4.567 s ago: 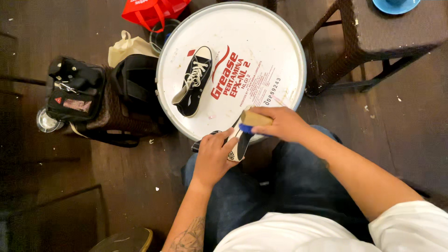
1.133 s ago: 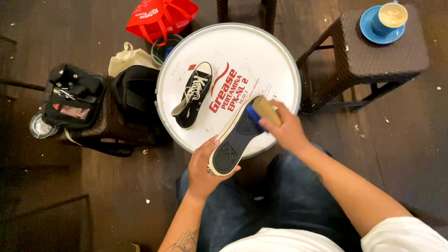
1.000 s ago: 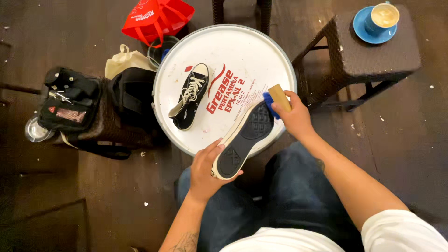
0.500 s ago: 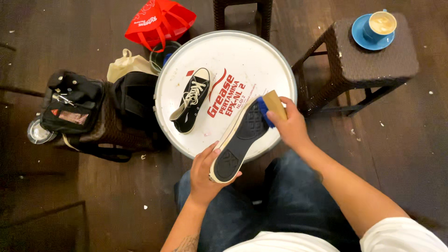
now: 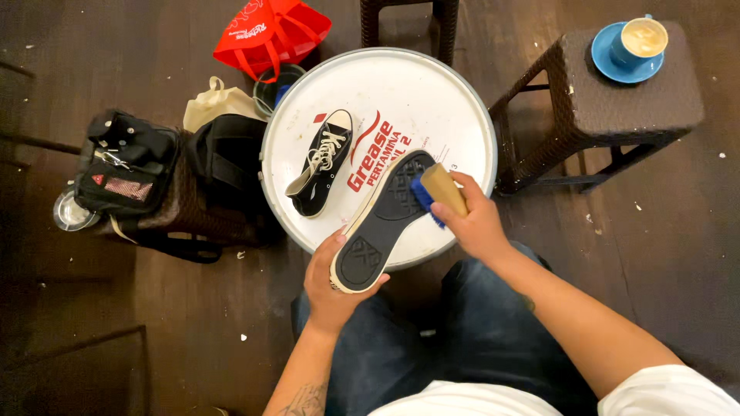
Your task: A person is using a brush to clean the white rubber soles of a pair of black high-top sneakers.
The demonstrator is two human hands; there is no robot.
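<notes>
My left hand (image 5: 327,289) grips a black sneaker (image 5: 383,219) by its heel, sole turned up, over the near edge of a round white drum lid (image 5: 432,100). My right hand (image 5: 474,219) holds a wooden brush with blue bristles (image 5: 438,191) against the right edge of the sole near the toe. A second black sneaker with white laces (image 5: 320,171) lies upright on the left part of the lid.
A dark wicker stool (image 5: 628,104) at the right carries a blue cup and saucer (image 5: 634,45). Left of the drum sit black bags (image 5: 127,169), a cream bag (image 5: 216,104), a red bag (image 5: 270,35) and a small bucket (image 5: 274,85). The floor is dark wood.
The shoe was tipped sole-up since the earliest frame. Over the last second the brush slid along the sole's right edge, out toward the toe and back again.
</notes>
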